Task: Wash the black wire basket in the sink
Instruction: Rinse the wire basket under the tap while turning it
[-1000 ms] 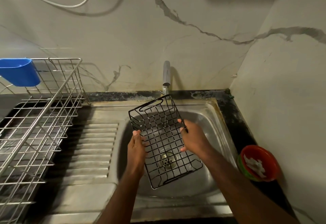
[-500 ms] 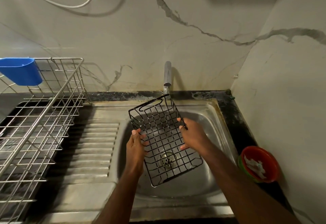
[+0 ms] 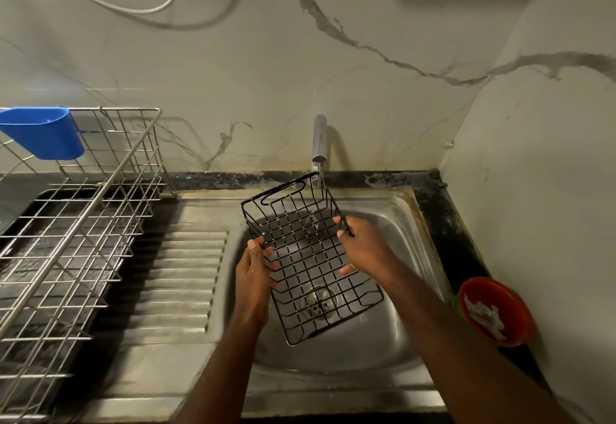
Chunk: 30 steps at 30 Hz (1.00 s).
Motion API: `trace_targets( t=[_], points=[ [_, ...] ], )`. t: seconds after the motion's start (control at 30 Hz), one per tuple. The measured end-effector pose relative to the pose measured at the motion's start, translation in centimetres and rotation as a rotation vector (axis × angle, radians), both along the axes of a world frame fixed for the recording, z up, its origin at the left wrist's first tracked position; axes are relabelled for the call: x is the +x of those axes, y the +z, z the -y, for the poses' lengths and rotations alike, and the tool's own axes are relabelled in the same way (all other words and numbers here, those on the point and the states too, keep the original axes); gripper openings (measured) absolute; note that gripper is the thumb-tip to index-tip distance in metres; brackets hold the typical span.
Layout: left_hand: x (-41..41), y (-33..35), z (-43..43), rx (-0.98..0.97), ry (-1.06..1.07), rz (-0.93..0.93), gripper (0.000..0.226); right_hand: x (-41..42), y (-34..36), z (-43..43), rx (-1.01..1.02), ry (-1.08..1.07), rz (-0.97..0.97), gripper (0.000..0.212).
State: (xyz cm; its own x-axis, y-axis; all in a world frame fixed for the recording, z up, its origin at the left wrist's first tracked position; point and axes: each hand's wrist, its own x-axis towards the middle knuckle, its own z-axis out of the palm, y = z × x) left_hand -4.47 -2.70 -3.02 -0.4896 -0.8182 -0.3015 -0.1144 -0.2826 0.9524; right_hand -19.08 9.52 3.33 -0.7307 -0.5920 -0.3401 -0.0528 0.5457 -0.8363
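Observation:
The black wire basket hangs tilted above the steel sink, its far end up under the tap. A thin stream of water runs from the tap into the basket's far end. My left hand grips the basket's left rim, fingers curled over the wire. My right hand holds the right rim, thumb over the top wire. Through the mesh I see the sink's drain.
A ribbed steel drainboard lies left of the bowl. A large silver dish rack with a blue cup stands at the far left. A red bowl with white scraps sits on the dark counter at right. Marble walls close in behind and right.
The basket and both hands have stayed almost in place, shifting slightly up toward the tap. A thin stream of water now shows falling from the tap into the basket.

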Motion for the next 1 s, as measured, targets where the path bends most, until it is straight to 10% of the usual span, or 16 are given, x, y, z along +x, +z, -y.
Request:
trace_targets(
  t=[1.0],
  points=[
    [0.0, 2.0, -1.5, -0.073, -0.049, 0.004, 0.073, 0.2, -0.8, -1.4, -0.074, -0.085, -0.047, 0.04]
  ],
)
